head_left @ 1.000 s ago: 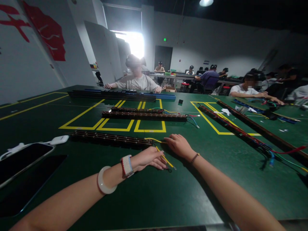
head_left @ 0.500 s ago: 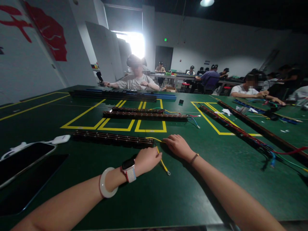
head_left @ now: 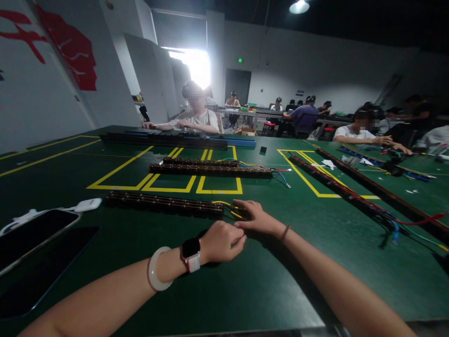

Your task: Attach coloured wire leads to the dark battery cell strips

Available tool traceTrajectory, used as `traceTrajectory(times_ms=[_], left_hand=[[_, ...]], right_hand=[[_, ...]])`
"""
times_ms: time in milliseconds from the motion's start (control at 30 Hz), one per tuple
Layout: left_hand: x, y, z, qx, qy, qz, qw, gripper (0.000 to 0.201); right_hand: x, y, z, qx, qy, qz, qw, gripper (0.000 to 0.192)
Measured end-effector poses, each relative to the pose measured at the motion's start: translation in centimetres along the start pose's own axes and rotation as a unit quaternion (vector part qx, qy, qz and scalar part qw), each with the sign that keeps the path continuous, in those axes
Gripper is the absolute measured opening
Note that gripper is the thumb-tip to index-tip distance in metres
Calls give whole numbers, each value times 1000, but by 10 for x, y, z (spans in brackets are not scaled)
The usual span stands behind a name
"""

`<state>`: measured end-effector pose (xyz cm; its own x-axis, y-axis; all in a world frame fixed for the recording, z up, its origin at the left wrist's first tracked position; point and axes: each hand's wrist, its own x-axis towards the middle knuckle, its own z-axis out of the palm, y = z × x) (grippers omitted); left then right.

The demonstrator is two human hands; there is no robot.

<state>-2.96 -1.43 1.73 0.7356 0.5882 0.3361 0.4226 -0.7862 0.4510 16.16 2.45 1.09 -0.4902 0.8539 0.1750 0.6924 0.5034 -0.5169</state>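
Two hands are working right at the near end of a long dark terminal strip (head_left: pixel 163 204) lying on the green counter (head_left: pixel 245 290). The strip's long axis runs left to right, so it stretches away to the left of both hands, and its right end is where everything happens. A thin yellow wire (head_left: pixel 228 206) comes out of that end and curls toward the person.

The right hand (head_left: pixel 257 217) lies flat, palm down, fingers loosely spread, with the fingertips touching the wire just beside the strip's end; it's the nearer of the two to the strip. The left hand (head_left: pixel 220 242) sits a bit closer to the person, curled into a loose fist, and seems to be pinching the wire's free end, though the fingers hide it, so I can't say for sure. There's a smartwatch and a pale bangle on that wrist.

Farther back, two more dark strips (head_left: pixel 210 167) lie parallel inside yellow floor-tape boxes, and another long one with red and blue wires (head_left: pixel 351 189) runs diagonally off to the right. Two dark phones (head_left: pixel 31 234) sit at the near left. Other people are seated at the far edge.
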Motion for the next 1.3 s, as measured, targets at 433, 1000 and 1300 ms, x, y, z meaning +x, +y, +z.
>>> traceTrajectory(times_ms=[433, 1000, 1300], left_hand=[[5, 0, 0, -241, -23, -119, 963, 42], [16, -17, 12, -750, 53, -290, 592, 30], [17, -27, 21, -764, 109, -275, 574, 20]], right_hand=[[13, 20, 10, 184, 12, 66, 981, 40], [-10, -15, 4, -312, 75, -120, 940, 29], [-11, -20, 2, -400, 53, -246, 881, 25]])
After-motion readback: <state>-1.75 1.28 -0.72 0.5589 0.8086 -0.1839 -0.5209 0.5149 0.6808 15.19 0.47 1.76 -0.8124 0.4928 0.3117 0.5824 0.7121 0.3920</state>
